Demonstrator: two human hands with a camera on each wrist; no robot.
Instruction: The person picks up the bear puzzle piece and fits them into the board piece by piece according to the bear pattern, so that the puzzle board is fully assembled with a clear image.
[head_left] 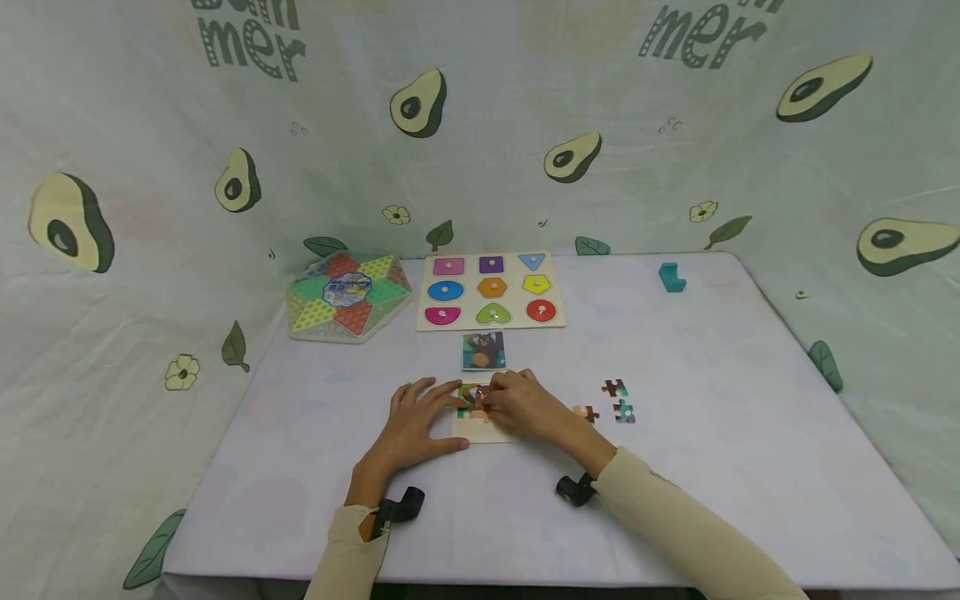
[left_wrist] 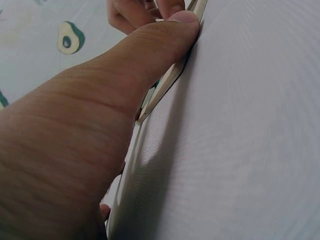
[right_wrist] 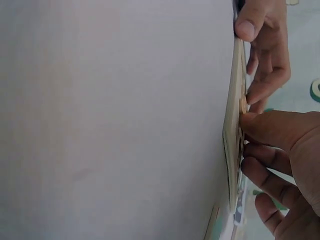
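Note:
A small wooden jigsaw board (head_left: 480,432) lies on the table, its upper part filled with joined pieces that show a brown bear (head_left: 472,400). My left hand (head_left: 412,427) rests at the board's left side, fingers spread over its upper left and thumb (left_wrist: 175,32) against the near edge. With thumb and fingertips, my right hand (head_left: 528,407) pinches a puzzle piece at the board's right part; the fingers mostly hide it. Three loose puzzle pieces lie right of that hand: a brown one (head_left: 615,387), a teal one (head_left: 624,412) and an orange-brown one (head_left: 585,413).
Just beyond the board is a bear picture card (head_left: 483,351). Farther back lie a wooden shape board (head_left: 491,325) with knobbed shapes and, to its left, a colourful faceted package (head_left: 348,292). A teal block (head_left: 672,277) stands at the back right.

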